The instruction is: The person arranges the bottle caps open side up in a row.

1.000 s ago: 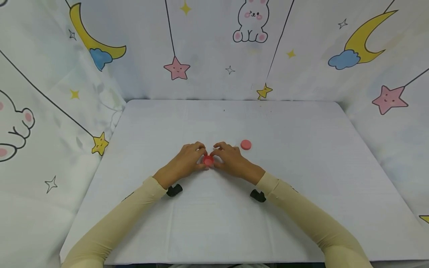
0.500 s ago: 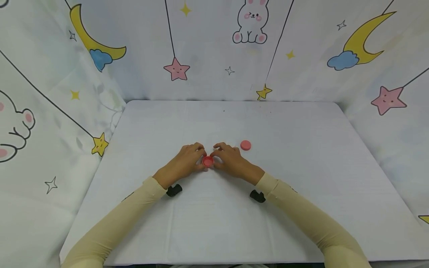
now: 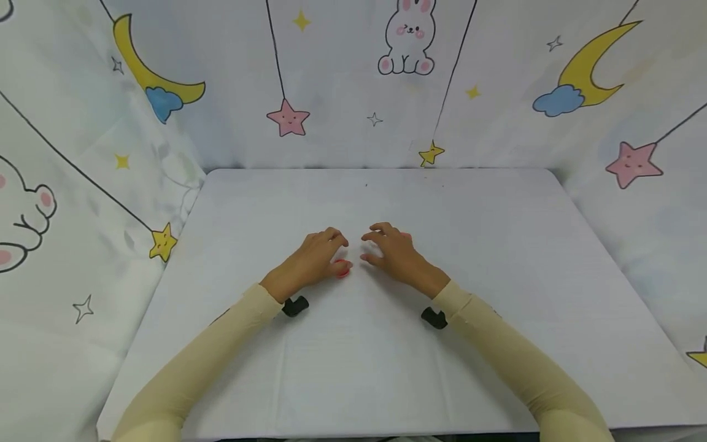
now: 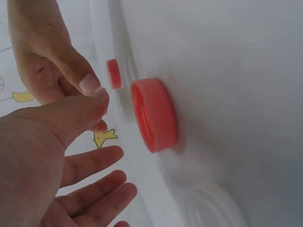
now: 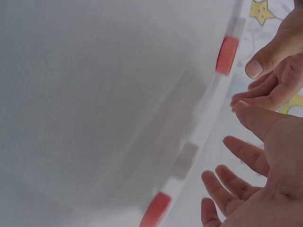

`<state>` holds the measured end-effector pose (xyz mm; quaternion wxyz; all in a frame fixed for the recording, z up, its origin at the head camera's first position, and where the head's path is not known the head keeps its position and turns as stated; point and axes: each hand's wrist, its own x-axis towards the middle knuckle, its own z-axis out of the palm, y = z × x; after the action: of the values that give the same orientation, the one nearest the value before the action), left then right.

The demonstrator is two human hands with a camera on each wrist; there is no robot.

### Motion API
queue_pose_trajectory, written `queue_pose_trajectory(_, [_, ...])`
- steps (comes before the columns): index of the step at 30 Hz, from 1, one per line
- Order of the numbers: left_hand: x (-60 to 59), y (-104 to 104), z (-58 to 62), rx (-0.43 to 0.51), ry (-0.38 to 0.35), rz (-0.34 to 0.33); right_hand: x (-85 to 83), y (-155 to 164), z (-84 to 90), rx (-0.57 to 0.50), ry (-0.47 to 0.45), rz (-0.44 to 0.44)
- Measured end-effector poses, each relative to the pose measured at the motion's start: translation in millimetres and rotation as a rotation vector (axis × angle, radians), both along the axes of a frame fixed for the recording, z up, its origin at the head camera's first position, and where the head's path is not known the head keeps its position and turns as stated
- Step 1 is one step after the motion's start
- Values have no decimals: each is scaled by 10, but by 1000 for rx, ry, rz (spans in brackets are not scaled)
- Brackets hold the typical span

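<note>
In front of me, a person's left hand [image 3: 313,256], fingers loosely spread, hovers over a ridged red cap [image 4: 162,116] lying hollow side up on the white-covered table [image 3: 353,362]. The right hand [image 3: 399,255], wide and unladen, faces it, partly hiding a second red cap [image 3: 408,236] just beyond.

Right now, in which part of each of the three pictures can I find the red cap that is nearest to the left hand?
Head: slightly below centre, the red cap is partly covered by the left hand.
Left wrist: large, at the centre, the red cap.
Right wrist: upper right, the red cap.
Shared landmark: the left hand, at the left side in the left wrist view and at the upper right edge in the right wrist view.
</note>
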<state>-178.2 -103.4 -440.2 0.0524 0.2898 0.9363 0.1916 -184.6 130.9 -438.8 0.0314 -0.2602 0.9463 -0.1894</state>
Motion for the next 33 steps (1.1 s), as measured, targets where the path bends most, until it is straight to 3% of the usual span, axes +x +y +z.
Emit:
queue_pose_trajectory(6, [-170, 205, 86, -40, -33, 9, -114, 158, 16, 16, -16, -98])
queue_pose_trajectory(11, [-331, 374, 139, -80, -15, 9, -186, 260, 12, 21, -11, -132])
queue_pose_trajectory(19, [-535, 573, 111, -135, -42, 11, -211, 322, 16, 23, -53, -157])
queue_pose_trajectory(25, [-581, 632, 73, -151, -68, 15, -211, 328, -12, 51, -66, -149])
queue_pose_trajectory(33, [-576, 667, 61, -173, -48, 3, -232, 320, -90, 66, -51, -134])
